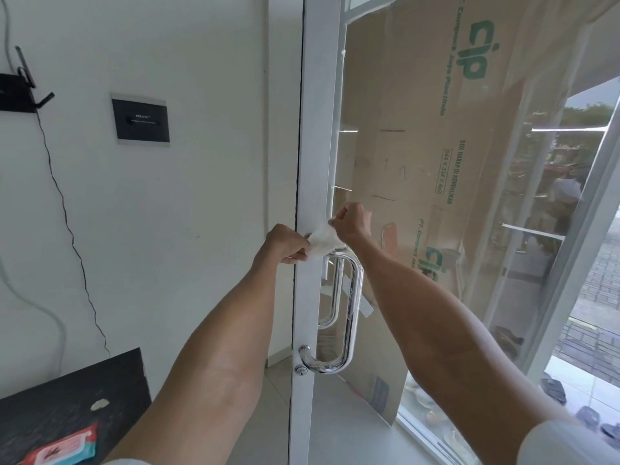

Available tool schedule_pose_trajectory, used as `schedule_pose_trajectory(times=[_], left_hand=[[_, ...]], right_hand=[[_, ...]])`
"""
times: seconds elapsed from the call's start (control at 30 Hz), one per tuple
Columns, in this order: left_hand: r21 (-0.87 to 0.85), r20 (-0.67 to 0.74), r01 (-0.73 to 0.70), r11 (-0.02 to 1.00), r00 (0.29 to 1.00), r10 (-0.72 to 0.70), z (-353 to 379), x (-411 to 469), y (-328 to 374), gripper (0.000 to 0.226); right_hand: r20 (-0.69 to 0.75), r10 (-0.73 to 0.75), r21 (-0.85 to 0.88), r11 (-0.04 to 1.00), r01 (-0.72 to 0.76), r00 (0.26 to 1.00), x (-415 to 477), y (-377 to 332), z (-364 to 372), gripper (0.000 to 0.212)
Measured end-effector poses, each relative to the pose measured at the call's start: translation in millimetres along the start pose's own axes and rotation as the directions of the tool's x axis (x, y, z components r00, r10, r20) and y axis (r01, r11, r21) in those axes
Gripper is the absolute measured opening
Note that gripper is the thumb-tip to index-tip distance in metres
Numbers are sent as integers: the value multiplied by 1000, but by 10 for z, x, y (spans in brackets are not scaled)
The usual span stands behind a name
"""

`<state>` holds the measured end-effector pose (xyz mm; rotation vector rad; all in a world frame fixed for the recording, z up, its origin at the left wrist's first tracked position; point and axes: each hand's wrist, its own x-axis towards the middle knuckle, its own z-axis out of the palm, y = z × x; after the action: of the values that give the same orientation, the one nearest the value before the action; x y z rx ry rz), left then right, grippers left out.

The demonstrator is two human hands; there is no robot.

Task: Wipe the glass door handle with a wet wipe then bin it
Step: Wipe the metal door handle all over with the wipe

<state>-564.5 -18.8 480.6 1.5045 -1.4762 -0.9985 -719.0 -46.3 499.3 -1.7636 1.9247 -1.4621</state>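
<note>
Position of wet wipe (pixel 322 242): bunched and white, lying against the top bend of the chrome door handle (pixel 354 307), where the bar turns in to meet the white door frame (pixel 313 129). I hold it from both sides. My left hand (pixel 285 245) pinches its left edge, fingers curled tight, in front of the frame. My right hand (pixel 350 223) grips its upper right edge in a closed fist, slightly higher and in front of the glass. Both forearms are extended and bare.

Handle: D-shaped, upright, polished, its lower end fixed to the frame just above a round lock cylinder (pixel 301 370). A second matching bar shows through the glass behind it.

Glass pane: a flattened cardboard box (pixel 419 95) with green print stands behind it.

Left surroundings: a black wall plate (pixel 141 119) on the white wall; a black device (pixel 16 94) with a thin cable hanging from it; a dark tabletop (pixel 67 391) at lower left bearing a red and blue wipes packet (pixel 63 446).
</note>
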Motion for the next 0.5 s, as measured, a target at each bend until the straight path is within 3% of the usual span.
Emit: schedule_pose_trajectory(times=[0.1,0.17,0.27,0.4,0.5], left_hand=[[30,24,0,1000,1000,-1,36,22,-54,26],[37,34,7,999,999,-8,49,16,-74,26],[34,48,6,999,999,-8,53,0,-92,27],[59,-14,3,998,1000,-2,51,-2,-81,24],[122,-123,-39,992,991,54,30,26,-67,20]], right_hand=[[73,-74,-238,967,89,995,-91,4,54,17],[31,-109,-368,923,113,994,-151,-14,52,11],[22,-151,-377,914,148,988,-162,-66,22,9],[198,-142,-393,895,211,970,-177,-115,-14,46],[269,-148,-432,865,256,952,-216,-75,-23,46]])
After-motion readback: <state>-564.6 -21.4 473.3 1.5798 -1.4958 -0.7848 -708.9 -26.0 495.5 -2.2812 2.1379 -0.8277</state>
